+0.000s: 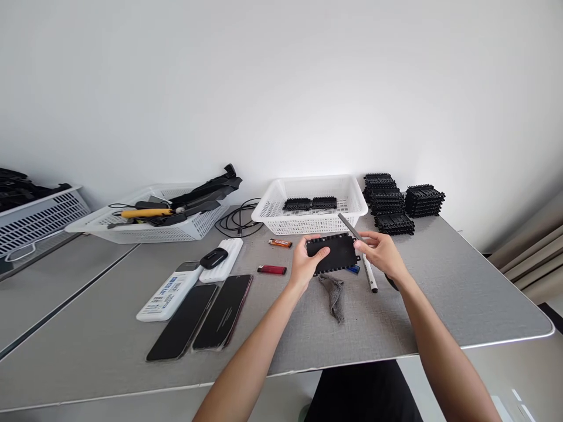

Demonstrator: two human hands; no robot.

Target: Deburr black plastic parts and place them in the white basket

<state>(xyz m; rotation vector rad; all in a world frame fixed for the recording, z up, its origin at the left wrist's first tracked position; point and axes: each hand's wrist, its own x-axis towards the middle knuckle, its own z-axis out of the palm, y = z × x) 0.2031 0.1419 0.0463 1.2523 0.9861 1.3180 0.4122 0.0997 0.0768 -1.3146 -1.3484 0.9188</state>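
My left hand [303, 265] is closed on the left side of a black plastic plate [336, 252] with toothed edges, thumb across its flat face. The plate is held tilted above the table. In my right hand [382, 253] is a slim, straight grey tool [349, 227], pinched between the fingers and pointing up and left; its exact kind is unclear. The right fingers are at the plate's right edge. Below the plate lie a crumpled grey cloth [335, 296], a white pen-like stick [370, 274] and a partly hidden blue item [353, 269].
Behind my hands, a white basket [308, 224] holds two similar black plates [324, 203]. More are stacked at right [424, 201]. Leftward are a red lighter [271, 269], an orange lighter [280, 243], two phones [223, 310], white power banks [169, 296], a black cable [237, 221] and a tool basket [176, 234].
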